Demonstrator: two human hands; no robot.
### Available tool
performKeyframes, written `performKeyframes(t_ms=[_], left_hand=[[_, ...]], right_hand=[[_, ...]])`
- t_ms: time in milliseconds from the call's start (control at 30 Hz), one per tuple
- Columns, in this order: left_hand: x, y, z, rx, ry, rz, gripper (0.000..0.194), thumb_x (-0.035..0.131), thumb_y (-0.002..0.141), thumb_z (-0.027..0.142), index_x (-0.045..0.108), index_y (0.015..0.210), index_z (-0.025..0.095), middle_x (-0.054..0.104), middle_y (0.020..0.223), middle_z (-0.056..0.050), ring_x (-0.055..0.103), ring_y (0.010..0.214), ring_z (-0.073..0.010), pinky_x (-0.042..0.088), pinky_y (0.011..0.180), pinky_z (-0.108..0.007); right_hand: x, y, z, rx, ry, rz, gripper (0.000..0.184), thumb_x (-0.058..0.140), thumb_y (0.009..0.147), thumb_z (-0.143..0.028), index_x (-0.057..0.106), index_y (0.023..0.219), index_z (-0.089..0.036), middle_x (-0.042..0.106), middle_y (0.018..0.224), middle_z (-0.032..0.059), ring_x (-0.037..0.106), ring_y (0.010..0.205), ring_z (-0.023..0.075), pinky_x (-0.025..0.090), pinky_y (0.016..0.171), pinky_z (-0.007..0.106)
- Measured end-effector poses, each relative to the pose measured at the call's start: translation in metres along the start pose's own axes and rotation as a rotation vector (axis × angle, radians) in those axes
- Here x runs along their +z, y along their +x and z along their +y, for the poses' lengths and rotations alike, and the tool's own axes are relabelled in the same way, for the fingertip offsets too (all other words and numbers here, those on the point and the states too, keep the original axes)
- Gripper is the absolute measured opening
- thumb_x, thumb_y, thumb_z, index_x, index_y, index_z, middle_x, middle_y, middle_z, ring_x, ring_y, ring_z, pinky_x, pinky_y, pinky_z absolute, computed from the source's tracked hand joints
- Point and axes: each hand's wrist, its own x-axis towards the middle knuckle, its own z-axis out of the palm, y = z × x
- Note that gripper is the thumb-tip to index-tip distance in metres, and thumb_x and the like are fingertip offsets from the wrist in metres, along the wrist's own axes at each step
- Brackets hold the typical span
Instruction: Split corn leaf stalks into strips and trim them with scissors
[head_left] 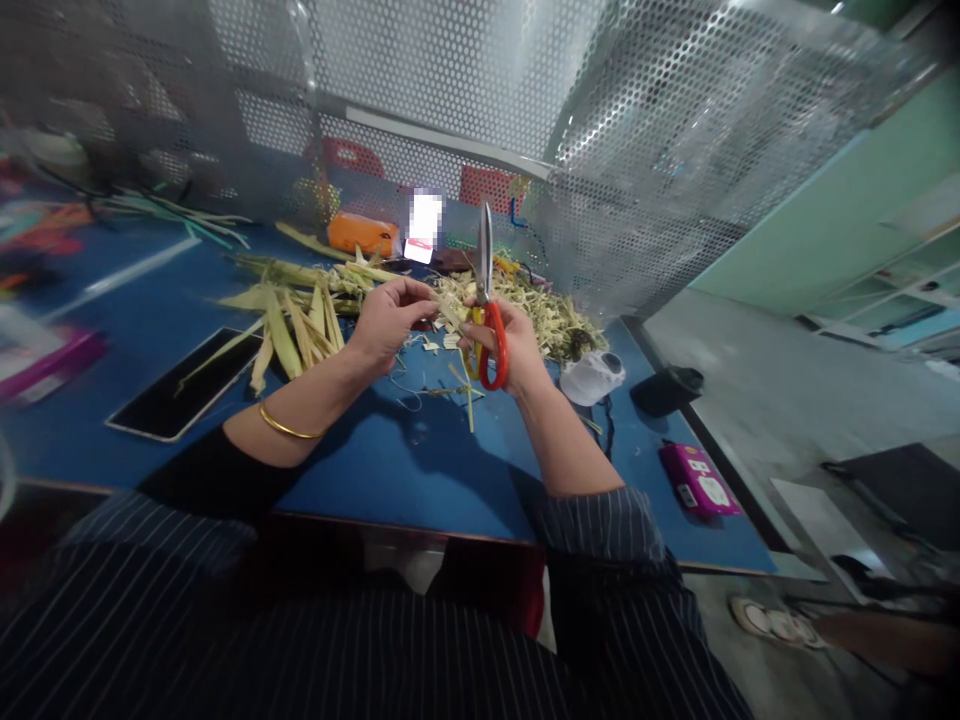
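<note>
My right hand [511,340] is closed round the red handles of a pair of scissors [485,285], whose steel blades point straight up. My left hand [390,318] pinches a thin pale leaf strip [448,310] that reaches across to the scissors. Both hands hover above the blue table [390,470]. Small cut scraps [457,385] lie on the table just below them. A gold bangle sits on my left wrist.
Long green and yellow leaves [296,320] lie left of my hands, a heap of shredded trimmings [547,315] behind right. A black tablet [184,385] lies at left. A white object [592,377], black cup [667,390] and pink box [697,480] sit right. Perforated metal screens stand behind.
</note>
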Motion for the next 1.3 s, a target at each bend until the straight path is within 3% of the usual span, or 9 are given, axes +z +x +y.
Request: performKeyframes(t_ms=[467, 633, 733, 800, 900, 967, 1133, 1300], left_hand=[[-0.01, 0.015, 0.003, 0.003, -0.114, 0.27, 0.017, 0.066, 0.067, 0.001, 0.058, 0.07, 0.016, 0.061, 0.062, 0.002, 0.057, 0.054, -0.0082, 0.046, 0.048, -0.019], [-0.012, 0.015, 0.002, -0.061, -0.118, 0.231, 0.015, 0.068, 0.067, 0.006, 0.058, 0.072, 0.017, 0.063, 0.065, 0.002, 0.059, 0.057, -0.0086, 0.046, 0.048, -0.019], [-0.01, 0.011, 0.001, -0.099, -0.117, 0.161, 0.016, 0.071, 0.065, 0.01, 0.059, 0.073, 0.017, 0.063, 0.067, 0.002, 0.06, 0.059, -0.0091, 0.047, 0.05, -0.02], [-0.009, 0.008, 0.0, -0.097, -0.091, 0.127, 0.017, 0.072, 0.064, 0.011, 0.059, 0.073, 0.017, 0.063, 0.067, 0.002, 0.06, 0.059, -0.0092, 0.047, 0.05, -0.02], [-0.008, 0.006, -0.001, -0.075, -0.057, 0.082, 0.016, 0.072, 0.064, 0.013, 0.061, 0.075, 0.018, 0.064, 0.069, 0.002, 0.06, 0.06, -0.009, 0.045, 0.05, -0.019], [-0.008, 0.006, -0.002, -0.062, -0.052, 0.054, 0.016, 0.073, 0.065, 0.014, 0.063, 0.076, 0.018, 0.065, 0.07, 0.001, 0.061, 0.062, -0.009, 0.045, 0.05, -0.018], [-0.007, 0.004, -0.004, -0.083, -0.086, 0.027, 0.016, 0.073, 0.068, 0.015, 0.064, 0.08, 0.018, 0.066, 0.072, 0.001, 0.065, 0.063, -0.0103, 0.048, 0.053, -0.02], [-0.002, 0.0, -0.003, -0.178, -0.149, 0.035, 0.014, 0.071, 0.071, 0.013, 0.062, 0.08, 0.017, 0.066, 0.071, 0.002, 0.066, 0.062, -0.0095, 0.048, 0.053, -0.019]], right_hand=[[-0.02, 0.001, -0.003, -0.063, 0.001, -0.013, 0.038, 0.079, 0.061, -0.032, 0.058, 0.092, -0.025, 0.058, 0.068, -0.0057, 0.06, 0.065, 0.0126, 0.051, 0.064, 0.029], [-0.022, 0.005, 0.001, -0.039, -0.045, 0.114, 0.039, 0.077, 0.064, -0.039, 0.058, 0.094, -0.025, 0.059, 0.071, -0.0048, 0.056, 0.058, 0.0111, 0.048, 0.058, 0.028], [-0.033, 0.008, 0.006, -0.026, -0.315, 0.226, 0.037, 0.07, 0.07, -0.047, 0.06, 0.097, -0.023, 0.059, 0.065, -0.0037, 0.051, 0.051, 0.0119, 0.044, 0.053, 0.029], [-0.045, 0.009, 0.008, -0.028, -0.692, 0.255, 0.039, 0.067, 0.073, -0.051, 0.065, 0.099, -0.022, 0.063, 0.068, 0.0, 0.057, 0.057, 0.0158, 0.045, 0.057, 0.03], [-0.057, 0.005, 0.011, 0.06, -1.27, 0.203, 0.042, 0.066, 0.075, -0.051, 0.07, 0.104, -0.021, 0.072, 0.088, 0.01, 0.066, 0.081, 0.0258, 0.046, 0.068, 0.033], [-0.06, 0.0, 0.015, 0.164, -1.484, 0.11, 0.042, 0.064, 0.077, -0.05, 0.07, 0.108, -0.022, 0.073, 0.098, 0.0139, 0.067, 0.092, 0.0299, 0.047, 0.072, 0.034], [-0.058, -0.01, 0.03, 0.256, -1.645, -0.066, 0.038, 0.056, 0.085, -0.038, 0.068, 0.117, -0.022, 0.072, 0.108, 0.0155, 0.067, 0.098, 0.0296, 0.048, 0.076, 0.034], [-0.058, -0.016, 0.023, 0.22, -1.679, -0.122, 0.028, 0.058, 0.083, -0.028, 0.072, 0.104, -0.015, 0.071, 0.103, 0.0193, 0.067, 0.093, 0.0298, 0.048, 0.075, 0.035]])
